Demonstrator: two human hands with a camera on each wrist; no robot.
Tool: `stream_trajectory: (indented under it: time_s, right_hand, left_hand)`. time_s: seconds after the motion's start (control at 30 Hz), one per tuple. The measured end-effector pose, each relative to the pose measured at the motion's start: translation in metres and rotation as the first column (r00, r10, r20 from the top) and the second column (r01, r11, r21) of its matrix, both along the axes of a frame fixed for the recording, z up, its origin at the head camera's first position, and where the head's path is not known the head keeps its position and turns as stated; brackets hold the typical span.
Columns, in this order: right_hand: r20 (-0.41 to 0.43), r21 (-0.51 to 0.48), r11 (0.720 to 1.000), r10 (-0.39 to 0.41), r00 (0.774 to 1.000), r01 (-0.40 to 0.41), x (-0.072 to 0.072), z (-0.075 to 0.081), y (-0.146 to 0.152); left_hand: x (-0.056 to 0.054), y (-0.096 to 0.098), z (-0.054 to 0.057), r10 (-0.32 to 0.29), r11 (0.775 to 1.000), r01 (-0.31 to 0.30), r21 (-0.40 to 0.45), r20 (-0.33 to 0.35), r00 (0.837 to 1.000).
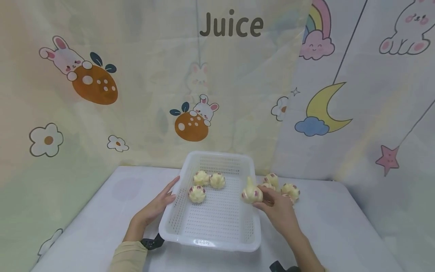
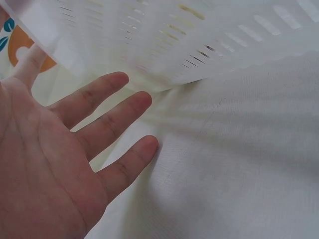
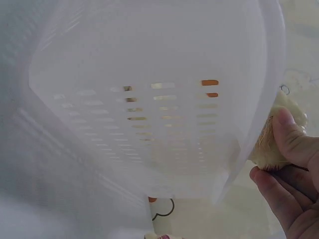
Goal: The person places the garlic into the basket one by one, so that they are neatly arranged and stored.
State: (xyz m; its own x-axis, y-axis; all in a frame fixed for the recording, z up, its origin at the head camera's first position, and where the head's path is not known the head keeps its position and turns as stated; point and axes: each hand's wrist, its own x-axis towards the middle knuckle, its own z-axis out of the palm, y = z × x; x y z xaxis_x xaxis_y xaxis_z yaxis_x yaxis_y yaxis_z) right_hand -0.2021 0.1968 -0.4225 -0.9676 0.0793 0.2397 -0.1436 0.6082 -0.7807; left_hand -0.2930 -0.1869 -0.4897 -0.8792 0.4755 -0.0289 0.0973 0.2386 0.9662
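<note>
A white plastic basket [image 1: 217, 226] with slotted walls stands on the table. Inside it, toward the far left, lie three garlic bulbs [image 1: 197, 193]. My right hand [image 1: 280, 213] pinches another garlic bulb [image 1: 252, 195] between thumb and fingers, over the basket's right rim with its stem up. In the right wrist view that garlic bulb [image 3: 265, 147] is partly hidden behind the rim. Along the basket's left side is my left hand [image 1: 156, 207], its upper fingers at the rim. The left wrist view shows the left hand [image 2: 45, 154] with spread, fairly straight fingers beside the slotted wall [image 2: 239, 35].
Several more garlic bulbs [image 1: 290, 190] sit on the white-covered table [image 1: 326, 219] right of the basket, partly hidden by the right hand. A printed cloth backdrop [image 1: 142, 94] with rabbits and flowers hangs behind the table. Black wrist devices [image 1: 153, 241] are on both wrists.
</note>
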Motion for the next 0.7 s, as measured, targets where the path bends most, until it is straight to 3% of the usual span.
stream_trajectory:
  time_s: [0.17,0.4,0.7]
  right_hand:
    - [-0.018,-0.003,0.999,0.038,0.999,-0.038,0.000,0.001,-0.004]
    - [-0.010,0.084,0.995,0.045,0.999,-0.044,-0.002,0.007,-0.004]
    - [0.058,0.143,0.976,0.157,0.986,-0.164,-0.029,0.017,-0.008]
  left_hand:
    - [-0.001,-0.001,-0.001,-0.017,1.000,0.016,0.024,0.021,1.000]
    - [-0.009,-0.004,-0.003,-0.037,0.999,0.037,0.035,-0.001,0.999]
    - [-0.007,-0.002,-0.003,-0.023,1.000,0.023,0.017,0.022,1.000]
